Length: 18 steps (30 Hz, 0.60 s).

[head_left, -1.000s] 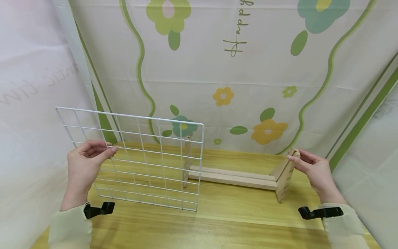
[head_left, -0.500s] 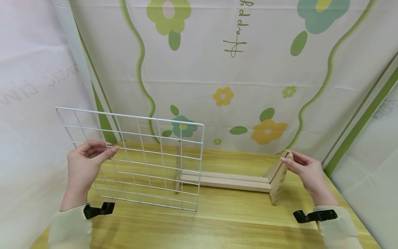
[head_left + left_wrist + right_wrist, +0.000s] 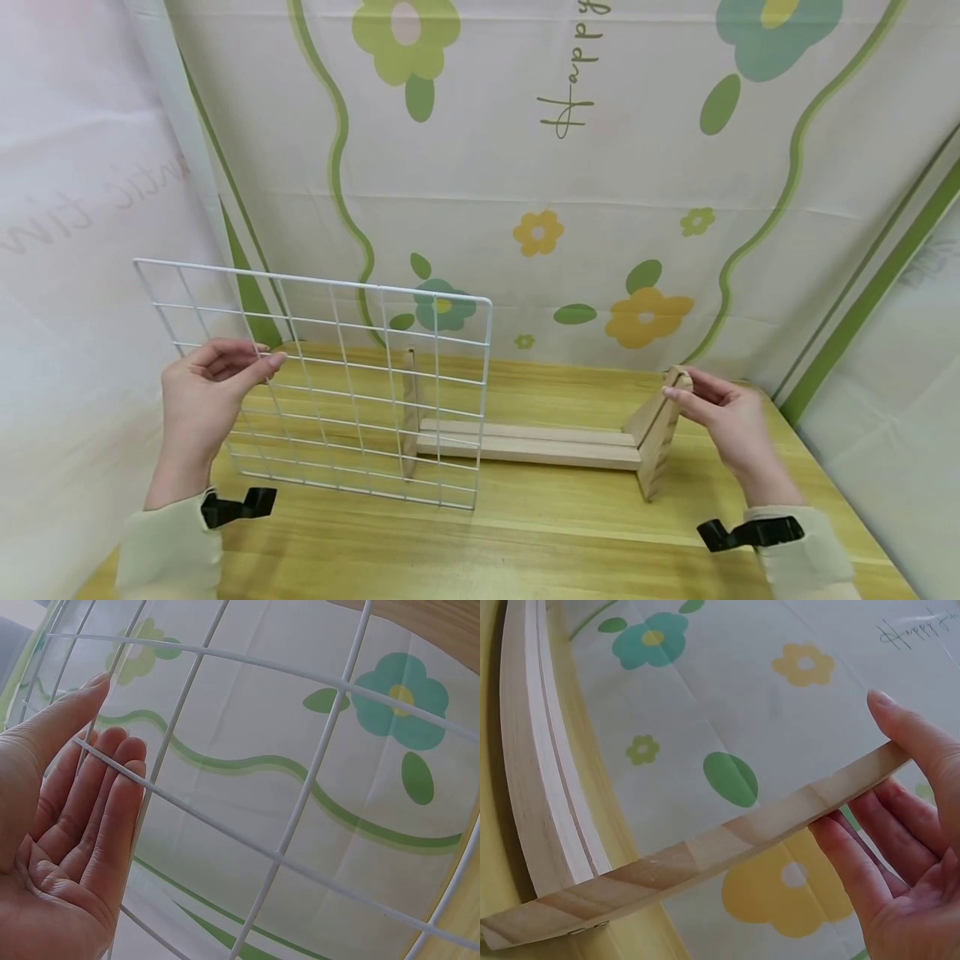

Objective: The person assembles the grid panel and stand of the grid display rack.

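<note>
A white wire grid panel [image 3: 381, 287] stands nearly upright at the left in the head view. My left hand [image 3: 198, 408] holds it near its left side, thumb on the near face and fingers behind the wires [image 3: 217, 820]. To the right is a pale wooden stand [image 3: 555, 451]: a long grooved bar between two upright end pieces. Its left end shows through the grid. With thumb and fingers, my right hand [image 3: 738, 429] pinches the tip of the right end piece [image 3: 667, 866], which slants across the right wrist view.
A wood-grain table [image 3: 510, 546] lies under both things. Behind it hangs a white cloth [image 3: 622, 175] printed with flowers, and similar cloth walls [image 3: 67, 333] close in the left and right sides. Black straps [image 3: 753, 533] circle both wrists.
My right hand has moved the wooden stand left and slightly nearer, so more of its left end now lies behind the grid. The left hand and grid panel have stayed put.
</note>
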Available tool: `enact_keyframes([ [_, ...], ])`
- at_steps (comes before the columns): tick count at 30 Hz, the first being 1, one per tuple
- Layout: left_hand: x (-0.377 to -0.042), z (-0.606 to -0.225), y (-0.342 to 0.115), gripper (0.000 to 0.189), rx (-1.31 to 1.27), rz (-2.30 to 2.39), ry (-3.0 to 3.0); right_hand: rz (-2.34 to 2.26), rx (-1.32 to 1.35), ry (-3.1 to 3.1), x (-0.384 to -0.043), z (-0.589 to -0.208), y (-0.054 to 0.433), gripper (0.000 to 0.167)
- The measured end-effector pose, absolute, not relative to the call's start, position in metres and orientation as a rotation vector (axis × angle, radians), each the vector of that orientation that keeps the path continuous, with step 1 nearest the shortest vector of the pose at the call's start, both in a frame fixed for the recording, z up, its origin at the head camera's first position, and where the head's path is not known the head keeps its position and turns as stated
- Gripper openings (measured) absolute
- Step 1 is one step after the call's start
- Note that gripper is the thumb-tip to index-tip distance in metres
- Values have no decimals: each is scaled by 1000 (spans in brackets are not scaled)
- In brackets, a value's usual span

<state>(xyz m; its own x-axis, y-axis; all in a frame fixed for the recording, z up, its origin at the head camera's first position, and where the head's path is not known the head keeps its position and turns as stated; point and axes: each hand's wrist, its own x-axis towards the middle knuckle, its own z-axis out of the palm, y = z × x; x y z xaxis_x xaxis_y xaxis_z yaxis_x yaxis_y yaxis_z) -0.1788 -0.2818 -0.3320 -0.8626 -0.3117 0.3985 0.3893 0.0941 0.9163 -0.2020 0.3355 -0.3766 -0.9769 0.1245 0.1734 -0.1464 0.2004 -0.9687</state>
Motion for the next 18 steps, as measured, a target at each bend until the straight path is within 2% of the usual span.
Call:
enact_keyframes([
  [18,-180,-332,-281,25,-64,-1797,-1898,1771,27,-2321,-194,-383,319,53],
])
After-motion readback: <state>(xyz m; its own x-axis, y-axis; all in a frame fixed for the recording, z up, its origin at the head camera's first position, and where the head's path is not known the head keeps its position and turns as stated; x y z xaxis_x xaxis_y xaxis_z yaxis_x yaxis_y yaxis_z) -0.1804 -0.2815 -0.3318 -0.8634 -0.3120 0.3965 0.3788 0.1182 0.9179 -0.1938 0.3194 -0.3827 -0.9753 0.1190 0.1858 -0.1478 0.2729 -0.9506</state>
